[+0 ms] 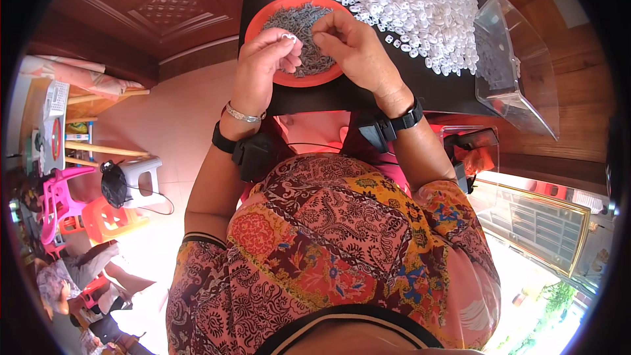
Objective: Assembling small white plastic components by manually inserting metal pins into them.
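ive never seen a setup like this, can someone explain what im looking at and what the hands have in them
There is no robot here: these are a person's own bare hands. The single picture looks down from a wide fisheye camera worn on the head, so straight edges bend near the rim, and the patterned top below is the wearer's.

On the dark table sits an orange-red bowl of small grey pieces. At upper right lies a heap of white pieces, with a clear plastic container beside it.

The left hand holds a small white piece between its fingers. The right hand is above the bowl, fingers bent; whether it grips anything is too small to tell.
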Motion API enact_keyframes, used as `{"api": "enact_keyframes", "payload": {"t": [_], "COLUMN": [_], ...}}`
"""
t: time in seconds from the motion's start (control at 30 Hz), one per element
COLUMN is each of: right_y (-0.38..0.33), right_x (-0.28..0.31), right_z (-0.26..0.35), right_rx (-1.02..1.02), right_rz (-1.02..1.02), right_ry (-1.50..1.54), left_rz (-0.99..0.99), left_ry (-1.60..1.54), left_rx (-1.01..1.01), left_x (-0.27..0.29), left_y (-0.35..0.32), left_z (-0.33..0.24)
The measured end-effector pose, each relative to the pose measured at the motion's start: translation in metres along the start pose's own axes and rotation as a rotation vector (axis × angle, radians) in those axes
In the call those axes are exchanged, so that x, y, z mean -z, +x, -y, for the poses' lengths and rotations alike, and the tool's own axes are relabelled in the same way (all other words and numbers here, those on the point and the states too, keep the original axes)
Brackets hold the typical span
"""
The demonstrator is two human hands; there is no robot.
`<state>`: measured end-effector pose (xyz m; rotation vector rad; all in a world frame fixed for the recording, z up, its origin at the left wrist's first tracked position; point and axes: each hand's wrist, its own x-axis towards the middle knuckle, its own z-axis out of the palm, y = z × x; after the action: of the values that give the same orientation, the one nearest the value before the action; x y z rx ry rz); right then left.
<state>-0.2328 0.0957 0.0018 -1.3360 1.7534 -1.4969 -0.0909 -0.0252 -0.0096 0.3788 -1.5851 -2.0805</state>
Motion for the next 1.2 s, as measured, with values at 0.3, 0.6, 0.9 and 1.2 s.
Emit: {"api": "enact_keyframes", "payload": {"t": [0.3,0.6,0.9,1.2], "right_y": [-0.004,-0.008,-0.010,-0.010], "right_x": [0.004,0.001,0.005,0.002], "right_z": [0.016,0.026,0.030,0.029], "right_rx": [0.097,0.195,0.188,0.207], "right_rz": [-0.048,0.060,0.109,0.102], "right_ry": [-0.193,-0.166,-0.201,-0.217], "left_rz": [0.070,0.124,0.175,0.166], "left_ry": [0.257,0.376,0.450,0.455], "left_rx": [-0.029,-0.046,-0.069,-0.047], "left_x": [-0.007,-0.006,-0.006,-0.006], "left_y": [-0.003,-0.009,-0.012,-0.014], "left_z": [-0.006,-0.011,-0.018,-0.016]}}
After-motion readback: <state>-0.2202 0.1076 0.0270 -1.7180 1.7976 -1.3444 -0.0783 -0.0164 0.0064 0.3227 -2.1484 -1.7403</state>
